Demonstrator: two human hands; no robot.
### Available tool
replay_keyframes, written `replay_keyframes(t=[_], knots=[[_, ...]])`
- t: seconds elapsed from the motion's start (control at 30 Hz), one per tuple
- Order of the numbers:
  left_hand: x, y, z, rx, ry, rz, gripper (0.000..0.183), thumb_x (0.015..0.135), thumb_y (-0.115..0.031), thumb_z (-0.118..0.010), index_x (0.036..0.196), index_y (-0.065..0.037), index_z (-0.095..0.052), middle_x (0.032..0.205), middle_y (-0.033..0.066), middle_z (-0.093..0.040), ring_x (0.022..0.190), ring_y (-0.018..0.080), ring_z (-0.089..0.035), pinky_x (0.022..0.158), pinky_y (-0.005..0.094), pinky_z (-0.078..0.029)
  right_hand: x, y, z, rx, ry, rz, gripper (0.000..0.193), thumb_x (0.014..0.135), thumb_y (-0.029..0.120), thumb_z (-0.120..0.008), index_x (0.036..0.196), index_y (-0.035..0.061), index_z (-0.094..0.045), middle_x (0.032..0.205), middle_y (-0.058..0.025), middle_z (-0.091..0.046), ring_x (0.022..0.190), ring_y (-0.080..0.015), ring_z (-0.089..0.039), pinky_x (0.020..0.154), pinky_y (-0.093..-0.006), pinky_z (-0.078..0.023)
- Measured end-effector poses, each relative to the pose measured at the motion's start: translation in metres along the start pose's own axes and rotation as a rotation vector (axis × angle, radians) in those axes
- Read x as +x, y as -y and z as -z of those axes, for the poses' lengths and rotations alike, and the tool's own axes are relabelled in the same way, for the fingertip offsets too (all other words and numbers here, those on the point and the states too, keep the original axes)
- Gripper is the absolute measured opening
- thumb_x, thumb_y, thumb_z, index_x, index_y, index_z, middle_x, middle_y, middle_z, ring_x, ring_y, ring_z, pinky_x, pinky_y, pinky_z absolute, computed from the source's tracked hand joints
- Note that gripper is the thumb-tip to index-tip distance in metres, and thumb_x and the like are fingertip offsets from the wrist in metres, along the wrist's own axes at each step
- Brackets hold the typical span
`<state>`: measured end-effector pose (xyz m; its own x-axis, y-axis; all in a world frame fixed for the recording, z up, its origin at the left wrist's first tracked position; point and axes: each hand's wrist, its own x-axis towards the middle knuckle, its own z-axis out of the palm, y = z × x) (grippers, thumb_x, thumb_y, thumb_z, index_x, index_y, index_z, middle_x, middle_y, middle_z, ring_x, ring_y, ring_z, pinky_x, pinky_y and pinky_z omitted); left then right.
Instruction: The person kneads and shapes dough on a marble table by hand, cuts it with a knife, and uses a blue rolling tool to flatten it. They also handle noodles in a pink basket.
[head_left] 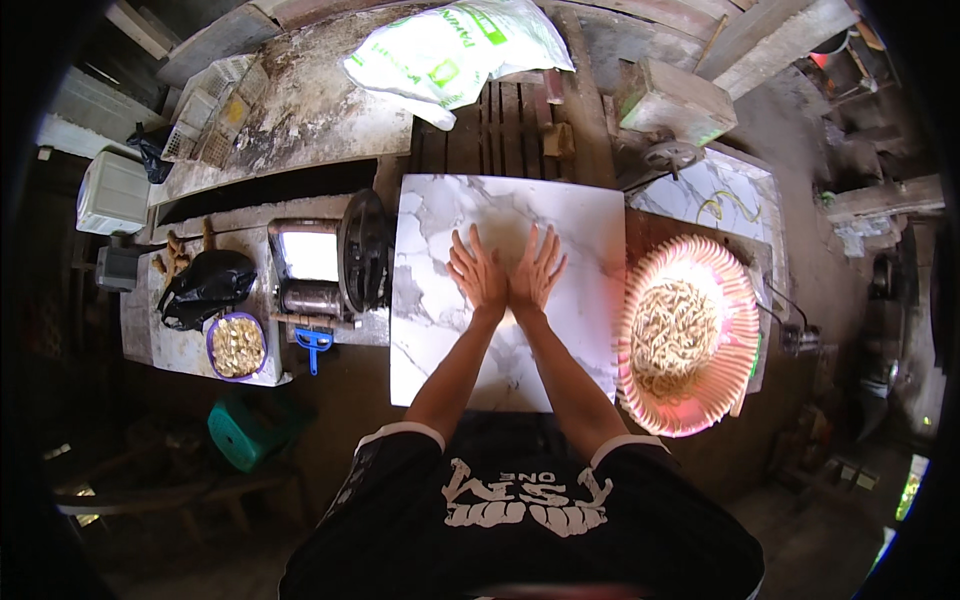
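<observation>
My left hand (478,272) and my right hand (534,272) lie side by side on a square white tabletop (428,345) with a grey marble pattern. Both palms face down, fingers spread and pointing away from me, and the heels of the hands meet. Neither hand holds anything. Just right of the tabletop stands a pink ribbed basket (738,340), heaped with thin pale stick-shaped pieces (674,330). On the left is a roller machine (308,298) with a large black wheel (362,252) close to the tabletop's edge.
A blue-handled tool (314,342) hangs below the machine. Farther left are a purple-rimmed bowl (263,345) of pale pieces, a black plastic bag (212,283) and knobbly brown roots (176,256). A green stool (238,434) stands lower left; a white-green sack (465,55) lies at the back.
</observation>
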<state>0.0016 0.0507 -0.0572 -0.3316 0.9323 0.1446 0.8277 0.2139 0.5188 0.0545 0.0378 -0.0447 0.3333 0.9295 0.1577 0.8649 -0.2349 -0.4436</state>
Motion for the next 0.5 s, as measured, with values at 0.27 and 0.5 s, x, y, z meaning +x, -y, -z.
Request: replay_keyframes(t=[0.27, 0.5], knots=[[-0.02, 0.022, 0.004, 0.166, 0.04, -0.024, 0.057, 0.081, -0.019, -0.044, 0.131, -0.016, -0.017, 0.135, 0.016, -0.011, 0.122, 0.0302, -0.017, 0.098, 0.046, -0.013, -0.021, -0.006, -0.004, -0.172, 0.175, -0.046, 0.059, 0.077, 0.017, -0.038, 0.131, 0.0122, -0.016, 0.137, -0.0154, -0.008, 0.127, -0.0279, -0.006, 0.099, -0.0499, 0.002], [0.006, 0.024, -0.004, -0.117, -0.061, -0.021, 0.05, 0.082, -0.021, -0.043, 0.127, -0.011, -0.025, 0.131, 0.0178, -0.02, 0.119, 0.033, -0.02, 0.097, 0.0458, -0.015, 0.017, -0.011, -0.018, 0.214, 0.013, 0.105, 0.048, 0.082, 0.012, -0.035, 0.128, 0.0046, -0.022, 0.134, -0.0183, -0.016, 0.124, -0.0319, -0.014, 0.1, -0.042, -0.01]])
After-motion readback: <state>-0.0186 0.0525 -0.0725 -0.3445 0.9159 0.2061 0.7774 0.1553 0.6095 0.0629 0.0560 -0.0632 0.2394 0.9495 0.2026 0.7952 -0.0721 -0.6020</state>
